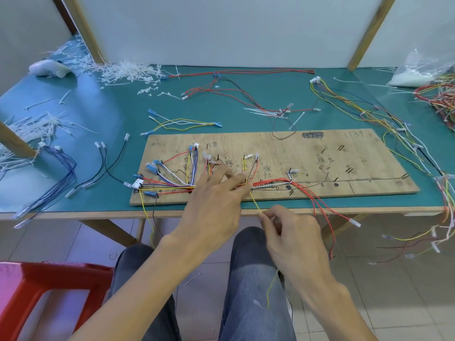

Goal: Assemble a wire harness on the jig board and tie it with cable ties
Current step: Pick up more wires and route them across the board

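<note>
Left hand [214, 205] reaches forward, fingers [236, 179] spread; right hand [293, 232] pinches.

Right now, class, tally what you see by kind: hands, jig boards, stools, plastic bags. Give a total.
hands: 2 (left hand; right hand, pinching a yellow wire)
board: 1
stool: 1
bag: 1
Total: 5

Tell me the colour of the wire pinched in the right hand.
Yellow: the wire runs from the jig board to the right hand, head view.
</note>
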Demonstrator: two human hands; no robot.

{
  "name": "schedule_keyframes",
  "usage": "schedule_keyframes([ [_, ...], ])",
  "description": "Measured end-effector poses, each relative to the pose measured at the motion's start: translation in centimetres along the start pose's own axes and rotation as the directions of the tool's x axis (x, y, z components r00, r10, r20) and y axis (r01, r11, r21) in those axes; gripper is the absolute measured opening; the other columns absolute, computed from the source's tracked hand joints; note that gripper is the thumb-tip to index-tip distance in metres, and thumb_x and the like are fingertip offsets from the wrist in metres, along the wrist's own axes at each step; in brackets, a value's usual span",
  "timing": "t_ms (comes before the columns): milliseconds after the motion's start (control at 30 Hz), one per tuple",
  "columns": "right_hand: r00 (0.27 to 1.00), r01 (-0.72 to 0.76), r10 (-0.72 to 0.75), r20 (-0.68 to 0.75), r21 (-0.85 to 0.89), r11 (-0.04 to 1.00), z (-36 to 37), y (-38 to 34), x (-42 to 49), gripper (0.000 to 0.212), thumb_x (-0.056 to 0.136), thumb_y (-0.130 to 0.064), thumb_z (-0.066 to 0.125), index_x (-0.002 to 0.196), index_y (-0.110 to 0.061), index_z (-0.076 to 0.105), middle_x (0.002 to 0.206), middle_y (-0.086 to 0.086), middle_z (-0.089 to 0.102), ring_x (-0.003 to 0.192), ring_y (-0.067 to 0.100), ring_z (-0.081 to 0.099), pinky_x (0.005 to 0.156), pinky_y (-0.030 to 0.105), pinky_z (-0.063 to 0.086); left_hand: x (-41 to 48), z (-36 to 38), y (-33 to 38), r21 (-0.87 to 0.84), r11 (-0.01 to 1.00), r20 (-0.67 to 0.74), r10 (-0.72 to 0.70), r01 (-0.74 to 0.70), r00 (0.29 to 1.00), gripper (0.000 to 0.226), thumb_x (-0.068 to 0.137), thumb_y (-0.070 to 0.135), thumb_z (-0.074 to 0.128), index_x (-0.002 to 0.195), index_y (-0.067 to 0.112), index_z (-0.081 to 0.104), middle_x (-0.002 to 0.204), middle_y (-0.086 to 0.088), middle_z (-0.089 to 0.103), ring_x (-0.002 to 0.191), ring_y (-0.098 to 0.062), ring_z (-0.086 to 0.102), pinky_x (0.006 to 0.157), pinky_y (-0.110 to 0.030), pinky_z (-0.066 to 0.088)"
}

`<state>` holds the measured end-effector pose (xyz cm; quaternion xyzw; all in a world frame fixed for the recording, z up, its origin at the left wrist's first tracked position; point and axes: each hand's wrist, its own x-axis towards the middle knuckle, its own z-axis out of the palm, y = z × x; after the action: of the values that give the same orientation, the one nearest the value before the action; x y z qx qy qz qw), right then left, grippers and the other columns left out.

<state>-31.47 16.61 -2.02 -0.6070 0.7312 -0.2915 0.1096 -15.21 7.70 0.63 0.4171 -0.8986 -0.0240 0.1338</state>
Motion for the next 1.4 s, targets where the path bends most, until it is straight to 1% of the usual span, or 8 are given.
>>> schedule_keyframes([
  [233, 0.995, 0.09, -0.094, -0.029, -0.118, 0.989, -7.2, 3.5, 6.0, 0.012, 0.097, -0.032, 0.074, 0.088, -0.026, 0.079, 0.05, -0.017, 0.051, 0.053, 0.006, 0.053, 0.054, 0.025, 0.035, -0.2, 0.8, 0.4, 0.047, 0.997, 0.034, -0.063, 0.061, 0.997, 0.059, 0.091, 0.016, 0.056, 0.149, 0.025, 0.055, 0.151, 0.014, 0.056, 0.136, -0.017, 0.04, 0.108, -0.037, 0.033],
  [567, 0.991, 0.121, -0.107, 0.081, -0.198, 0.973, -6.0, 4.5, 8.4, 0.015, 0.102, -0.024, 0.066, 0.094, -0.018, 0.077, 0.05, -0.012, 0.047, 0.055, 0.019, 0.052, 0.059, 0.035, 0.044, -0.8, 1.4, 0.9, 0.164, 0.985, 0.039, -0.07, 0.063, 0.997, 0.066, 0.09, 0.023, 0.06, 0.154, 0.021, 0.049, 0.157, 0.008, 0.051, 0.14, -0.022, 0.043, 0.11, -0.041, 0.032],
  [833, 0.943, 0.259, -0.103, 0.317, -0.501, 0.826, -7.0, 4.1, 2.1, 0.013, 0.103, -0.025, 0.055, 0.11, -0.026, 0.066, 0.073, 0.001, 0.066, 0.074, 0.036, 0.065, 0.062, 0.042, 0.052, -0.7, 1.3, 0.9, 0.185, 0.981, 0.063, -0.072, 0.06, 0.995, 0.063, 0.092, 0.025, 0.055, 0.155, 0.018, 0.048, 0.156, 0.006, 0.052, 0.143, -0.022, 0.04, 0.112, -0.043, 0.031],
  [1000, 0.963, -0.086, 0.099, 0.249, -0.063, 0.994, -5.8, 3.2, -2.9, 0.025, 0.099, -0.022, 0.067, 0.096, -0.045, 0.076, 0.065, -0.016, 0.071, 0.056, -0.002, 0.066, 0.062, 0.021, 0.053, -0.8, 1.3, 1.1, 0.18, 0.981, 0.07, -0.085, 0.071, 0.994, 0.064, 0.093, 0.026, 0.052, 0.156, 0.019, 0.046, 0.157, 0.005, 0.05, 0.144, -0.021, 0.039, 0.113, -0.043, 0.029],
  [1133, 0.85, -0.077, 0.194, 0.489, -0.249, 0.965, -4.8, 3.6, -5.7, 0.033, 0.103, -0.041, 0.054, 0.127, -0.062, 0.061, 0.099, -0.006, 0.076, 0.104, 0.024, 0.067, 0.083, 0.032, 0.051, -0.7, 1.1, 1.2, 0.184, 0.98, 0.081, -0.093, 0.077, 0.992, 0.065, 0.092, 0.027, 0.052, 0.156, 0.019, 0.047, 0.157, 0.006, 0.05, 0.144, -0.02, 0.04, 0.113, -0.042, 0.028],
  [1200, 0.787, -0.062, 0.279, 0.55, -0.38, 0.923, -6.0, 3.5, -5.8, 0.036, 0.102, -0.058, 0.042, 0.135, -0.07, 0.044, 0.106, -0.008, 0.074, 0.106, 0.026, 0.065, 0.088, 0.032, 0.052, -0.7, 1.1, 1.2, 0.183, 0.98, 0.087, -0.091, 0.074, 0.992, 0.065, 0.092, 0.027, 0.051, 0.156, 0.02, 0.046, 0.158, 0.007, 0.049, 0.144, -0.019, 0.039, 0.113, -0.042, 0.028],
  [1333, 0.987, -0.049, 0.083, 0.134, -0.24, 0.969, -7.8, 2.1, -3.1, 0.034, 0.094, -0.065, 0.045, 0.114, -0.045, 0.062, 0.078, -0.019, 0.069, 0.08, 0.017, 0.067, 0.071, 0.038, 0.057, -0.6, 1.0, 1.2, 0.191, 0.979, 0.087, -0.095, 0.077, 0.992, 0.063, 0.092, 0.025, 0.053, 0.155, 0.019, 0.048, 0.156, 0.007, 0.051, 0.143, -0.02, 0.041, 0.109, -0.04, 0.025],
  [1400, 0.996, 0.042, -0.054, -0.07, -0.155, 0.987, -6.7, 1.0, -0.2, 0.023, 0.098, -0.047, 0.06, 0.108, -0.033, 0.075, 0.095, -0.02, 0.066, 0.099, 0.02, 0.062, 0.081, 0.036, 0.052, -0.7, 0.9, 1.4, 0.192, 0.978, 0.086, -0.095, 0.077, 0.992, 0.063, 0.091, 0.025, 0.054, 0.154, 0.018, 0.05, 0.155, 0.005, 0.053, 0.142, -0.02, 0.043, 0.109, -0.041, 0.027],
])
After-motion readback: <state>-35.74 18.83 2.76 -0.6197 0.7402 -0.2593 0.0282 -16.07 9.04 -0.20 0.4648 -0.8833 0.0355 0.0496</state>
